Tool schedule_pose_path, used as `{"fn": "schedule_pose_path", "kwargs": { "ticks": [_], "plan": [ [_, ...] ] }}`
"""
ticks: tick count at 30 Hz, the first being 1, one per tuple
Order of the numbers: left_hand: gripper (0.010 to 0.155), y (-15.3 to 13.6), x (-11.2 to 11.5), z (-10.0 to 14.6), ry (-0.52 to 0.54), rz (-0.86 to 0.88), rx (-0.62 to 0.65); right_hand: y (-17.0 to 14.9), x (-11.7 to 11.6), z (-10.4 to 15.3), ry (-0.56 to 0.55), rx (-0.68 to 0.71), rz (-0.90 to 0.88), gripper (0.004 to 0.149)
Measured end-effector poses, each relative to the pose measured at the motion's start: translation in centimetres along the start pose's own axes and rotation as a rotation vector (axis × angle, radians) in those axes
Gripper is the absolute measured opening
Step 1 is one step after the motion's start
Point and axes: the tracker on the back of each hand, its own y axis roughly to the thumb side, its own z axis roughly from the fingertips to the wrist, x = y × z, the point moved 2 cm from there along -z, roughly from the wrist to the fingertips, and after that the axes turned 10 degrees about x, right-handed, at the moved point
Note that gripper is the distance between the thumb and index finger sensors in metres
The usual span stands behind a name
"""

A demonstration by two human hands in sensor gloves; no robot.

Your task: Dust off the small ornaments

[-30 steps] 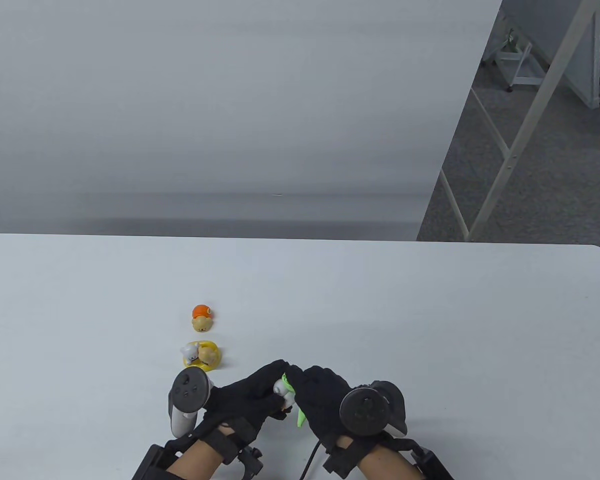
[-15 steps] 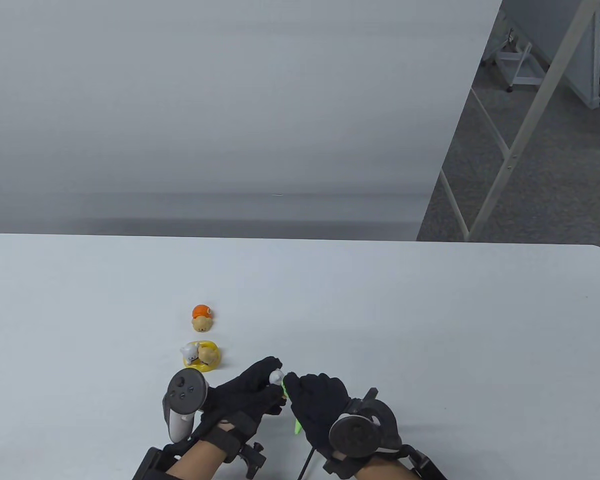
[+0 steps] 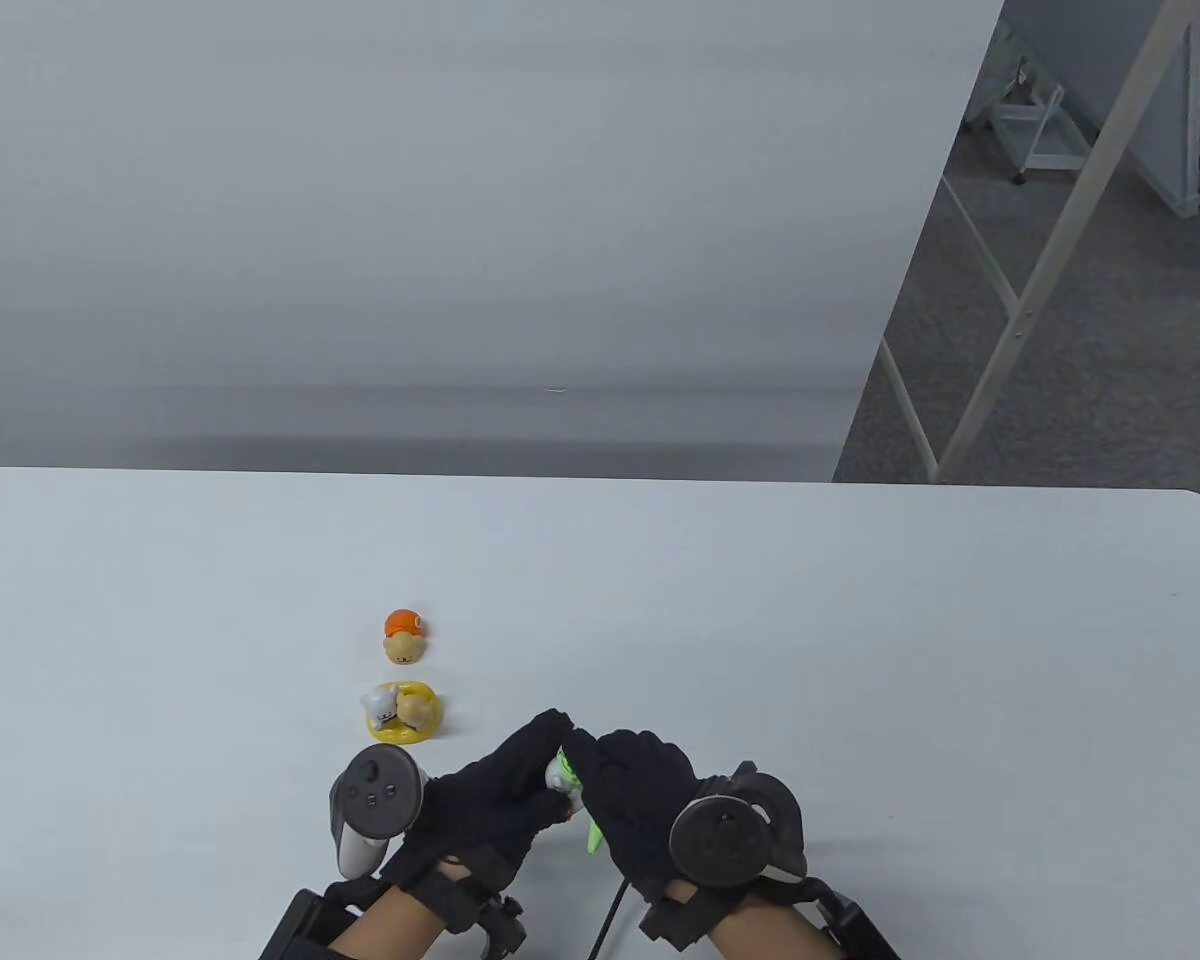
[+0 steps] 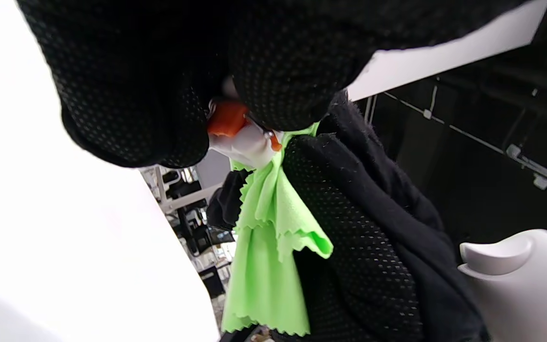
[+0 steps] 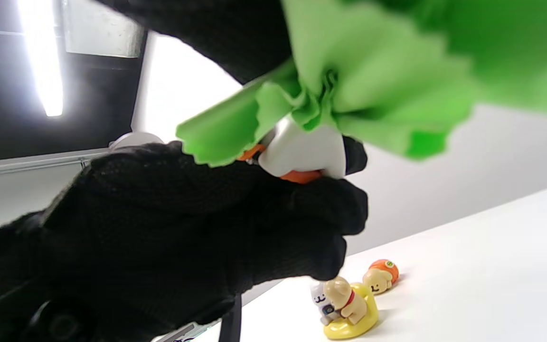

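Note:
My left hand (image 3: 505, 790) grips a small white ornament with orange parts (image 3: 558, 775) above the table's near edge; it also shows in the left wrist view (image 4: 242, 137) and the right wrist view (image 5: 302, 152). My right hand (image 3: 625, 795) holds a bright green cloth (image 3: 594, 836) and presses it against that ornament; the cloth hangs down in the left wrist view (image 4: 268, 247) and bunches on the ornament in the right wrist view (image 5: 349, 90). An orange-and-tan ornament (image 3: 404, 637) and a yellow-based ornament with two small dogs (image 3: 402, 712) stand on the table to the left.
The white table (image 3: 760, 620) spreads wide around the hands. A black cable (image 3: 610, 915) runs off the near edge between the wrists. A table frame and grey floor lie beyond the table's far right.
Both hands have shifted slightly while pressed together; my right hand pulled back toward me and then moved up again, rubbing the cloth over the held ornament. The two table ornaments have not moved.

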Motion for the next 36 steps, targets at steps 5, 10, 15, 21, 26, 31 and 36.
{"fn": "schedule_pose_path", "kwargs": {
  "ticks": [5,10,15,21,26,31,36],
  "plan": [
    [0.072,-0.3,-0.4,0.1,0.033,0.016,0.003,-0.6,0.0,0.2,0.035,-0.050,-0.076,0.045],
    [0.072,-0.6,-1.7,0.1,0.057,0.103,0.022,-1.5,-0.3,0.6,0.082,-0.091,-0.152,0.045],
    [0.071,-1.8,-3.4,0.4,0.099,0.233,0.003,-1.8,-0.2,1.1,0.042,-0.107,-0.163,0.045],
    [0.067,-0.8,-4.0,0.4,0.092,-0.107,0.026,-1.7,0.3,1.3,-0.052,-0.105,-0.150,0.044],
    [0.067,0.4,-2.1,-0.2,-0.042,-0.368,0.024,-0.7,-0.2,0.9,-0.047,-0.028,-0.057,0.042],
    [0.066,0.6,-0.3,-0.6,-0.081,-0.436,0.018,1.7,-2.0,0.3,0.082,0.139,0.146,0.041],
    [0.067,0.7,-0.8,-0.3,-0.053,-0.414,0.036,1.3,-1.9,0.6,0.066,0.156,0.164,0.041]
  ]
}}
